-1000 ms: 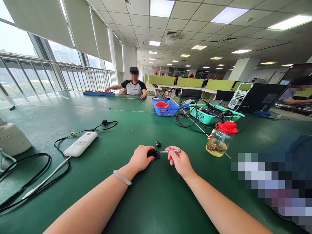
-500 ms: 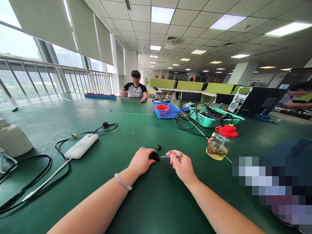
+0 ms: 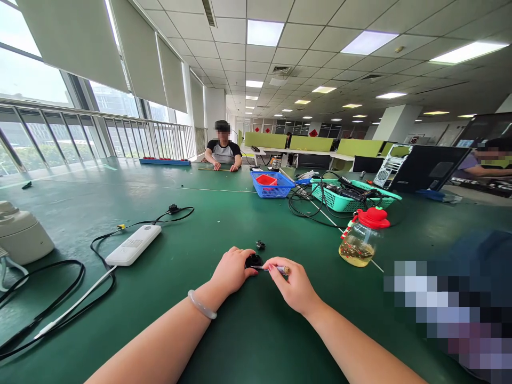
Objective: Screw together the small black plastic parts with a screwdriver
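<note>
At far left, a rounded white plastic appliance [image 3: 24,236] is standing on the green tabletop [image 3: 172,261]; next, a flat oblong white plastic box [image 3: 134,245] is lying with a white cord [image 3: 48,327] running from its near end. The left hand [image 3: 232,271], wearing a pale smooth bangle [image 3: 202,305], is resting on the tabletop, thumb and forefinger pinching a small black block [image 3: 253,260], partly covered, at table centre. Just beyond, a tiny dark part [image 3: 260,245] is lying apart. A slim screwdriver-like tool [image 3: 283,270] is pointing leftward at the block, tip contact unclear; the right hand [image 3: 294,285] is pinching its handle between thumb and fingertips, the lower fingers' set being impossible to tell. Rightward, a clear red-lidded jug [image 3: 359,246] is holding yellowish liquid.
</note>
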`<state>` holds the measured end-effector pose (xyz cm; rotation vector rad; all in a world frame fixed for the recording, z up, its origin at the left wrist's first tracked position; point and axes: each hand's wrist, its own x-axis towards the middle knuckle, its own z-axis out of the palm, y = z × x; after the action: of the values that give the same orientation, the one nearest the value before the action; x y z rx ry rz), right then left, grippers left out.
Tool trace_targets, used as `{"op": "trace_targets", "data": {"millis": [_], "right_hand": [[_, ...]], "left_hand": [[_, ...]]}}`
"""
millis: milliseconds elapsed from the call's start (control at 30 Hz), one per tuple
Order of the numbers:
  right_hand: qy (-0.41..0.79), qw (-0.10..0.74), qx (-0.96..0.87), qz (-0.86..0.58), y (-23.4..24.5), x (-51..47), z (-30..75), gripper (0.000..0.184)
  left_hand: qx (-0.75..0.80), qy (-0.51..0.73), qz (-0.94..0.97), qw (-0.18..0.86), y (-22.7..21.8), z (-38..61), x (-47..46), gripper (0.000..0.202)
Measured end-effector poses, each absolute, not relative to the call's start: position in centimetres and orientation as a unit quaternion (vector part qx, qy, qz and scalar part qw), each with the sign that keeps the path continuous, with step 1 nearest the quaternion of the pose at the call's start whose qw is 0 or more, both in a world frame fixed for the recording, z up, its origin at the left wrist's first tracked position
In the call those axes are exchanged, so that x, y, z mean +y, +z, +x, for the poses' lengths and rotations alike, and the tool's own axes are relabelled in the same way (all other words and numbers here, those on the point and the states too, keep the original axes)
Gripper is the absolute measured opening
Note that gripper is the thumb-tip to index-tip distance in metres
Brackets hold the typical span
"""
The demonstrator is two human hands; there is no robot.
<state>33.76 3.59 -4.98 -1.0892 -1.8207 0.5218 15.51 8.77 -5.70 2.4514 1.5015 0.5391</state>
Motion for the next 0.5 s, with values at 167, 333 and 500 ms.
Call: {"op": "trace_targets", "data": {"millis": [167, 333, 500], "right_hand": [[0.214, 0.457, -0.735, -0.453, -5.20, 3.72, 33.68, 0.028], [0.175, 0.503, -0.729, -0.430, -4.98, 3.31, 33.90, 0.026], [0.145, 0.521, -0.706, -0.457, -4.90, 3.59, 34.36, 0.027]], "left_hand": [[0.489, 0.187, 0.844, 0.114, -5.77, 15.54, 8.70, 0.043], [0.483, 0.186, 0.849, 0.105, -6.08, 15.59, 8.75, 0.043], [0.487, 0.182, 0.847, 0.110, -6.07, 15.62, 8.69, 0.044]]}}
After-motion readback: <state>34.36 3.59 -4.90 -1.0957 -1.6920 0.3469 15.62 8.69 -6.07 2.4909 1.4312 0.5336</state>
